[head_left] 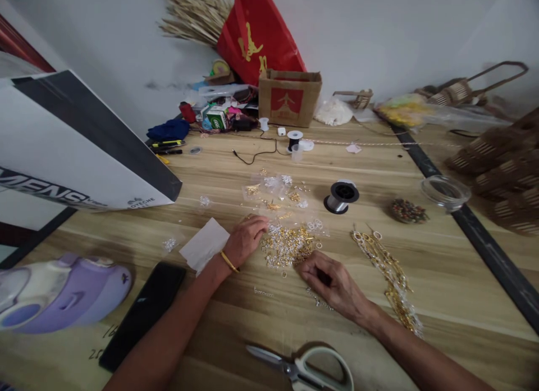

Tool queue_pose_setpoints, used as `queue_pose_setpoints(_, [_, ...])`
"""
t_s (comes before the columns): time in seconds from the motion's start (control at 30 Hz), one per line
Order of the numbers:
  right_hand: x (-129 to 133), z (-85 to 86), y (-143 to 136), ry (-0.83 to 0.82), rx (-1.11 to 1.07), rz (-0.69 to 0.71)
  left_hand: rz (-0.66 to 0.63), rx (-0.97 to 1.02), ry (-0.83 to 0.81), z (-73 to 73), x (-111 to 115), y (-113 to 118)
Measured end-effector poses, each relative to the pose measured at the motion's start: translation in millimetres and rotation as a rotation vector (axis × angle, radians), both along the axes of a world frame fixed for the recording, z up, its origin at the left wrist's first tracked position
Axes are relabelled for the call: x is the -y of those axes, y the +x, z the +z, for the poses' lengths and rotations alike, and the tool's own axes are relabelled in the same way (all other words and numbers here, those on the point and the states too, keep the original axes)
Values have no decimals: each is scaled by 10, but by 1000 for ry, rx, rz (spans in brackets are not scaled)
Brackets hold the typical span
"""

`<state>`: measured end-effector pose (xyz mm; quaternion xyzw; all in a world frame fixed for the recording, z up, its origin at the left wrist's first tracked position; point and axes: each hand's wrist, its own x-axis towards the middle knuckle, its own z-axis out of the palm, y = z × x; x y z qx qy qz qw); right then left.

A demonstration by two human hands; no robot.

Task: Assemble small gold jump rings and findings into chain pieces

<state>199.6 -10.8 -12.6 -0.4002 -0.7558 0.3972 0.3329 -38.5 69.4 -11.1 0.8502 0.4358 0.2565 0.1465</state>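
Note:
A loose pile of small gold and silver jewellery pieces (290,245) lies on the wooden table in front of me. At its left edge rests my left hand (246,239), with fingers bent together; whatever they hold is too small to see. My right hand (330,281) pinches at the pile's lower right edge, thumb against fingers, and the thing between the tips cannot be made out. Beside that hand lies a short silver chain (318,298). Another short chain (263,291) is below the pile. Strung gold and silver strands (385,264) lie to the right.
Scissors (290,368) lie near the front edge. A black phone (143,318) and white paper (205,245) are by my left arm. Behind the pile are small plastic bags (273,186) and a wire spool (342,196). A large box (84,149) stands left, a cardboard box (290,99) behind.

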Motion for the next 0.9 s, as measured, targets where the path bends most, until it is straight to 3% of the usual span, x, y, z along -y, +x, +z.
queue_pose_setpoints(0.13, [1,15,-7,-1,-3,-11,-62,-90,24,66,28,-31])
queue_pose_setpoints(0.27, [5,11,-6,-10,2,-14,-29,-148,46,186,53,-65])
queue_pose_setpoints(0.4, [7,14,-6,-19,21,-19,-23,-220,-63,270,54,-99])
queue_pose_setpoints(0.57, [3,10,-8,-12,16,-15,-44,-320,-149,271,61,-98])
queue_pose_setpoints(0.9, [2,13,-4,-16,20,-7,-49,-263,-264,271,82,-17])
